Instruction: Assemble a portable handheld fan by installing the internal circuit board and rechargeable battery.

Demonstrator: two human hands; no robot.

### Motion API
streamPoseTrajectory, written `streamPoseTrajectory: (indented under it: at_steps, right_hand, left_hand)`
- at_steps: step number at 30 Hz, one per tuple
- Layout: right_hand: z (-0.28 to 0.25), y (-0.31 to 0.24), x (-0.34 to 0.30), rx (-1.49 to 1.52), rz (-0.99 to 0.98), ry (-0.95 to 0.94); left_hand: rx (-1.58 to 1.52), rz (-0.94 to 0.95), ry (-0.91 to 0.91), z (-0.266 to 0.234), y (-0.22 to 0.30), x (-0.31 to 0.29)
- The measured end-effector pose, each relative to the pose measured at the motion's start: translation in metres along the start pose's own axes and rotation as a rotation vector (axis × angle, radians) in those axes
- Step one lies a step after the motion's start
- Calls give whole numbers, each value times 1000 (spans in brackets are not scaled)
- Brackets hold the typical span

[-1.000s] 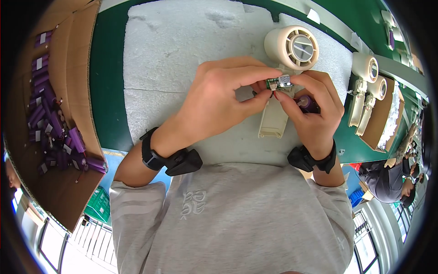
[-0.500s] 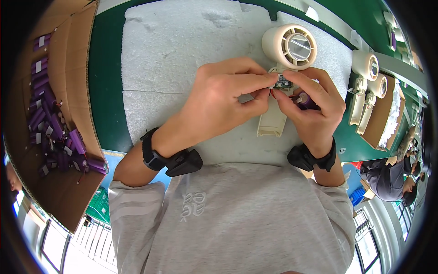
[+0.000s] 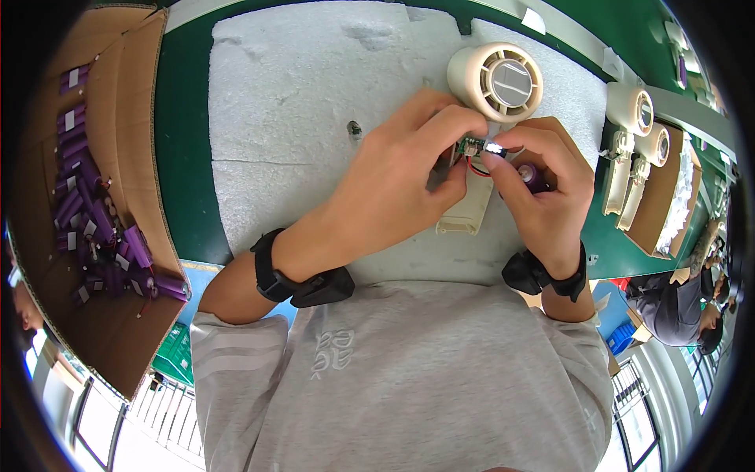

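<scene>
My left hand point(image 3: 397, 169) is closed, its thumb and fingers pinching one end of a small green circuit board point(image 3: 473, 146). My right hand point(image 3: 554, 177) grips the board's other end between thumb and forefinger, by a bright white patch. A purple cylindrical battery point(image 3: 532, 178) sits under the curled fingers of that hand. Red and dark wires point(image 3: 476, 168) hang below the board. Just beneath lies the cream handle shell point(image 3: 465, 211) of a handheld fan, partly hidden by my hands. Its round fan head point(image 3: 497, 81) rests beyond them, slatted face upward.
White foam sheet point(image 3: 283, 94) covers the green table; a small dark piece point(image 3: 355, 130) lies on it. At left stands a cardboard box point(image 3: 130, 157) of purple batteries. More cream fans point(image 3: 629, 110) and an open carton point(image 3: 668, 204) are at right. Another person point(image 3: 668, 311) sits farther right.
The circuit board has turned in my fingers and now shows a bright white patch. My left hand has shifted slightly right, and the small dark piece on the foam now shows.
</scene>
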State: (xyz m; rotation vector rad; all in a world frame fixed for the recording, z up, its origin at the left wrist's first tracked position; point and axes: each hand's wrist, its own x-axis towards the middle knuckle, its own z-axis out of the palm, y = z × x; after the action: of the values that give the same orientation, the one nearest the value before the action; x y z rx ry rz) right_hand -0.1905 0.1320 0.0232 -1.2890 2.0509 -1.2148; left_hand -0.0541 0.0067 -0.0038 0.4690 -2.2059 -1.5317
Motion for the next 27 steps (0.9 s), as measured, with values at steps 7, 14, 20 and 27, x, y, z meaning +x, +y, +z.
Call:
streamPoseTrajectory:
  at_steps: [7,14,20,27]
  right_hand:
    - [-11,4,3,-25,-45,-87]
    - [-8,3,1,-65,-95,-43]
    - [-6,1,-3,-141,-126,-9]
    - [-7,2,-3,-147,-57,-21]
  left_hand:
    - [-54,-45,-81,-3,2,2]
    - [-95,-82,-171,-9,2,5]
    - [-100,-98,-179,-9,3,4]
    - [-129,-129,-177,-9,2,5]
